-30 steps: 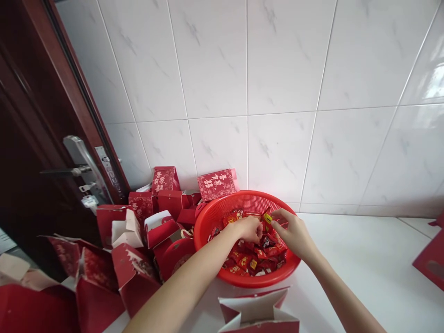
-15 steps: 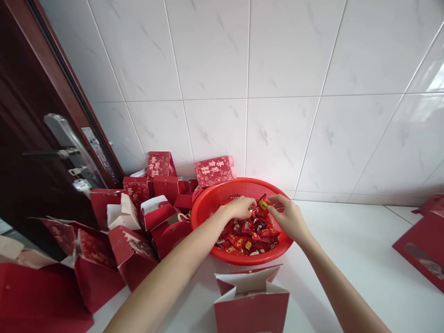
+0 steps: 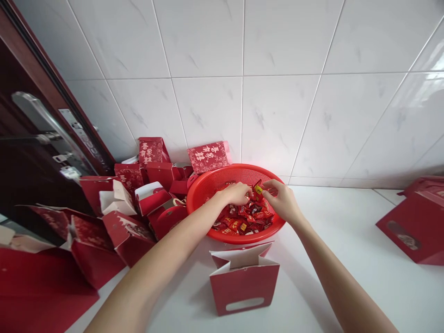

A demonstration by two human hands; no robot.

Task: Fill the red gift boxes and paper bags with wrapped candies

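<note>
White countertop [image 3: 347, 231] beneath red mesh colander [image 3: 193, 201]. Left of colander: clustered red gift boxes [image 3: 93, 259], several opened out. Near side of colander: upright windowed gift box [image 3: 243, 286], top open; contents unclear. Progress, as judged: boxes opened; plenty of wrapped candies [image 3: 231, 221] loose inside colander. Right hand [image 3: 286, 201] over colander's right side: narrow, pinching yellow-labelled candy [image 3: 258, 189] at fingertips. Left hand [image 3: 236, 193] inside colander, left of pinched piece: fingers curled, contents cannot tell.
</note>
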